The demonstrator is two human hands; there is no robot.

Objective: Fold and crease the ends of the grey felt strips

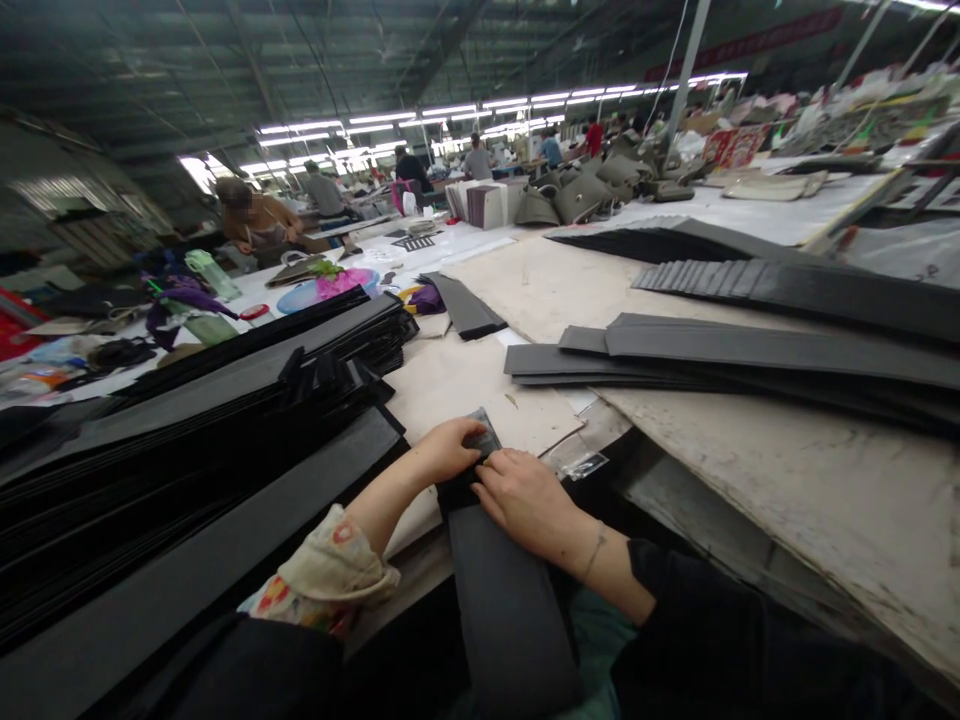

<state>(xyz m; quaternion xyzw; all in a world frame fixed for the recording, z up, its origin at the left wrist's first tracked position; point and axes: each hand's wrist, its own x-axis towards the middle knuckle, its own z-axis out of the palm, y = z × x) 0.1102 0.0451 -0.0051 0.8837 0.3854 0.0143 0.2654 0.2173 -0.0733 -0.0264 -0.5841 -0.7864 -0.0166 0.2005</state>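
Note:
A long flat black strip runs from the table edge down toward my lap, and its far end looks doubled or overlapped by a smaller dark piece. My left hand has its fingers bent over that far end, the thumb pressed near the right hand's fingertips. Beside it, my right hand grips the strip's right side with curled fingers. Both hands almost touch each other. What lies right under the fingertips is hidden.
Thick stacks of black strips cover the left side. More grey-black strips lie on the right over a pale board. A blue basin and green bottle stand farther left. Several people work in the background.

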